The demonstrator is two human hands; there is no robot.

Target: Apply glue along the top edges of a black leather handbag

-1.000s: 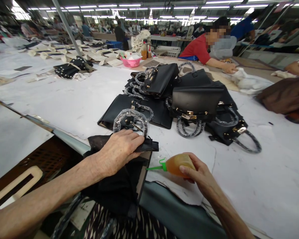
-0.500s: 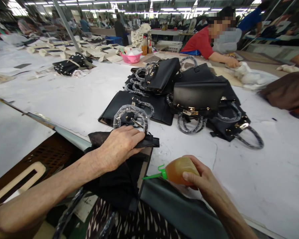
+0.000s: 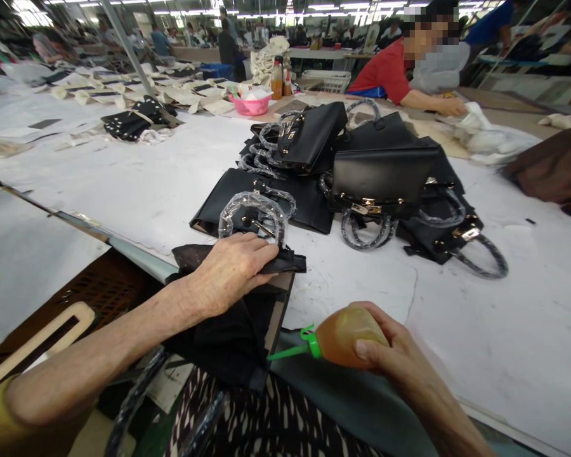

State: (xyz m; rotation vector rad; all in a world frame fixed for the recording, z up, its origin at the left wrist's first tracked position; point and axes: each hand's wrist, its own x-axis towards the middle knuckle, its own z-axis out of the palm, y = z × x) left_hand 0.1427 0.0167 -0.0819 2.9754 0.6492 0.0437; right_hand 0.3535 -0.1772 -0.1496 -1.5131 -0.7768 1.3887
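My left hand (image 3: 240, 266) is closed over the upper edge of a black handbag (image 3: 219, 343), which hangs partly over the table's front edge toward my lap. A clear-plastic-wrapped handle (image 3: 254, 206) stands up just beyond my knuckles. In my right hand (image 3: 385, 339) lies a squeeze glue bottle (image 3: 352, 333) of amber liquid, tilted sideways. Its green nozzle (image 3: 290, 352) points left, with the tip at the bag's lower right edge; whether it touches cannot be made out. Part of the bag is hidden under my left hand and forearm.
Several black handbags (image 3: 383, 181) with wrapped handles are heaped on the white table (image 3: 143, 184). Behind them stand a pink basin (image 3: 250, 105) and an amber bottle (image 3: 276, 79). A co-worker in red (image 3: 385, 70) reaches in at the right. A brown crate (image 3: 109, 285) sits below the edge at left.
The glue bottle in my right hand has moved slightly down, its nozzle tip lower along the bag's edge. My left hand keeps its hold on the handbag. The view has shifted a little.
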